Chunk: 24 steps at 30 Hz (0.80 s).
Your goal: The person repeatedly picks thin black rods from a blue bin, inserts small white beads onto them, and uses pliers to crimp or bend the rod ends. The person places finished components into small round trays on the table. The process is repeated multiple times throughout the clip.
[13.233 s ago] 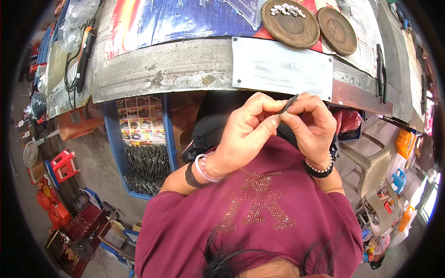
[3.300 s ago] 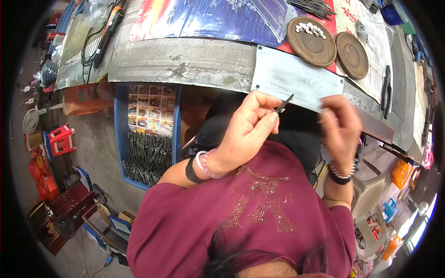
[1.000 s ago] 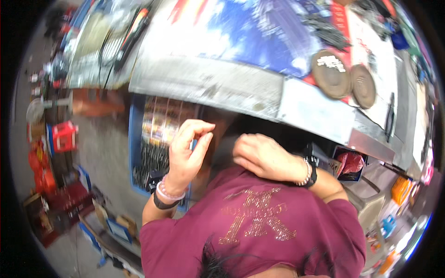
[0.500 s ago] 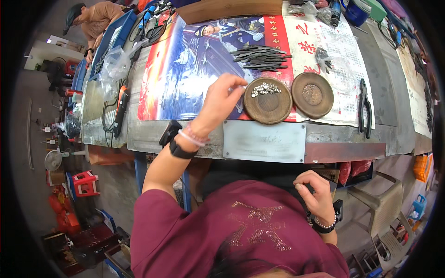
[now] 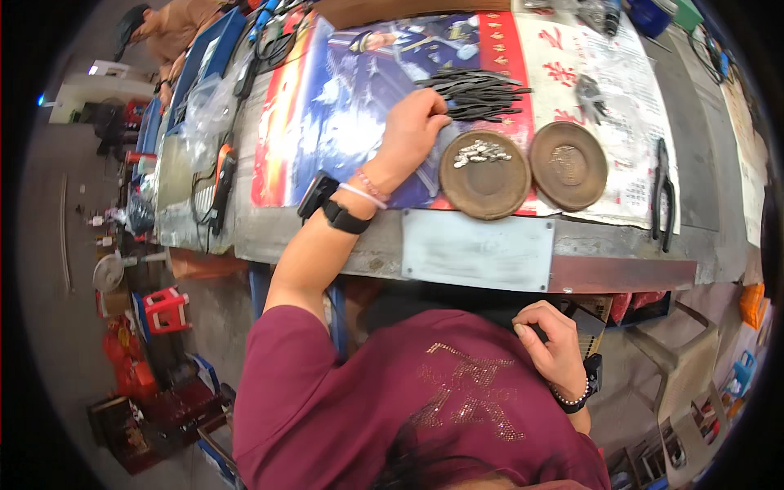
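My left hand (image 5: 412, 131) reaches over the bench with its fingers bent together. Its fingertips meet the lower left end of a pile of thin black strips (image 5: 482, 91); whatever they pinch is too small to make out. Just below the pile sits a round brown dish (image 5: 490, 204) with small shiny silver pieces (image 5: 482, 153) along its far side. A second brown dish (image 5: 586, 192) to its right holds fine pale bits (image 5: 564, 162). My right hand (image 5: 554, 343) is held in front of my body, below the bench edge, fingers curled and thumb pressed in; its inside is hidden.
Black-handled pliers (image 5: 663, 196) lie at the right. A glossy poster (image 5: 327, 155) covers the bench under the strips. An orange-and-black tool (image 5: 222, 188) and a clear plastic bag (image 5: 208, 114) are at the left. Another person (image 5: 175, 33) works at the far left.
My left hand has moved from beside the left dish's rim up to the black strips' near left end. The right hand stays in front of my body.
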Available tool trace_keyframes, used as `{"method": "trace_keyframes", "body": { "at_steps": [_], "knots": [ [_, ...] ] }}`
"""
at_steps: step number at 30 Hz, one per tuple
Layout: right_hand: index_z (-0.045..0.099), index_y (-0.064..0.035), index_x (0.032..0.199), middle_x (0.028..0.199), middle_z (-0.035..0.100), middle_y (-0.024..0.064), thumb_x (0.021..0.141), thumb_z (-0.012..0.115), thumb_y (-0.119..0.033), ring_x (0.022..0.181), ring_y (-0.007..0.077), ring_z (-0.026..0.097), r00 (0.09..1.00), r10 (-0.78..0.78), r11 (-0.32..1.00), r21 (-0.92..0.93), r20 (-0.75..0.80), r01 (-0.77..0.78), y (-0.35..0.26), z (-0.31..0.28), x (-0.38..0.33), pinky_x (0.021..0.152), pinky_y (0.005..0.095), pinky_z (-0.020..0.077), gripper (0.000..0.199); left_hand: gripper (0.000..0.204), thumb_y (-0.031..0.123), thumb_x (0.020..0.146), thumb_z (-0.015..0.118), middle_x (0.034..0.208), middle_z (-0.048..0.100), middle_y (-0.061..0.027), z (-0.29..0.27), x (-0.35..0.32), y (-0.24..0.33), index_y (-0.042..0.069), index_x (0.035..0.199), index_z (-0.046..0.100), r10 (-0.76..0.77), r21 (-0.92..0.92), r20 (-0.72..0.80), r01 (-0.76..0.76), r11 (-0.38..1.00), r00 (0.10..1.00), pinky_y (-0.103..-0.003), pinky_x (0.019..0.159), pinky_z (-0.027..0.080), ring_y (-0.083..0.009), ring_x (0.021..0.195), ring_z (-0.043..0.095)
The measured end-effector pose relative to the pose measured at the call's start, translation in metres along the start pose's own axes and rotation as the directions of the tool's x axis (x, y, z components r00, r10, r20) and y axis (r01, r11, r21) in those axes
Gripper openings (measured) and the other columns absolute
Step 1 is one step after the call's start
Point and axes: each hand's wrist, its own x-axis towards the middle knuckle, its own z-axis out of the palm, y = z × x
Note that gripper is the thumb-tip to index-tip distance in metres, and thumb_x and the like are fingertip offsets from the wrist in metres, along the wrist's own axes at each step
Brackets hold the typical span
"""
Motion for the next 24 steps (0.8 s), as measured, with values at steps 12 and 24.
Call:
{"method": "trace_keyframes", "body": {
  "at_steps": [12, 24],
  "knots": [
    [0.055, 0.0009, 0.107, 0.085, 0.061, 0.0078, 0.084, 0.065, -0.002, 0.074, 0.0146, 0.059, 0.993, -0.115, 0.989, 0.086, -0.036, 0.118, -0.021, 0.035, 0.035, 0.067, 0.0249, 0.0472, 0.025, 0.013, -0.003, 0.080, 0.065, 0.081, 0.060, -0.0096, -0.066, -0.103, 0.097, -0.001, 0.092, 0.061, -0.154, -0.190, -0.044, 0.143, 0.971, 0.987, -0.028, 0.066, 0.048, -0.0170, 0.072, 0.060],
    [0.054, 0.0018, 0.116, 0.089, 0.060, 0.0039, 0.089, 0.065, -0.006, 0.074, 0.0049, 0.055, 0.987, -0.037, 0.763, 0.642, 0.159, -0.074, -0.029, 0.087, 0.047, 0.063, 0.0177, 0.0459, 0.031, 0.025, -0.010, 0.072, 0.070, 0.082, 0.059, -0.0118, -0.071, -0.220, 0.141, 0.000, 0.093, 0.063, -0.143, -0.229, -0.139, 0.108, 0.967, 0.980, -0.032, 0.062, 0.047, -0.0248, 0.072, 0.059]
  ]
}}
